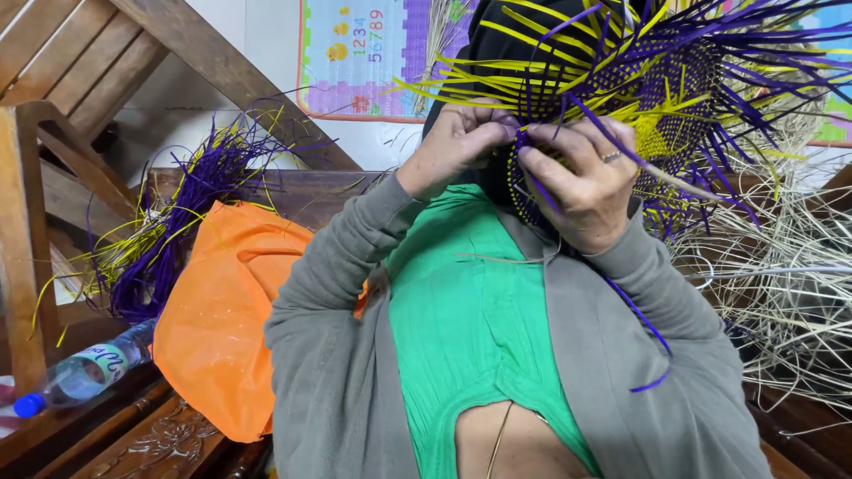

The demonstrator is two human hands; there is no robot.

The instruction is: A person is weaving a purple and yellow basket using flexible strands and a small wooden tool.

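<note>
Closest to the camera, the left hand [457, 146] and right hand [581, 182] are both pinching shut on strands at the near edge of the woven piece [652, 115], a half-made mat of stiff purple and yellow strips held up at head height. Keeping each strip flat and taut should help. Left of it are lying an orange bag [226, 319], then 1 plastic bottle [84, 372].

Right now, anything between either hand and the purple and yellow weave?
Nothing visible. Both the left hand and the right hand are already on the woven piece, fingers pinching purple strips at its edge. Loose strips fan outward, not across the hands.
</note>
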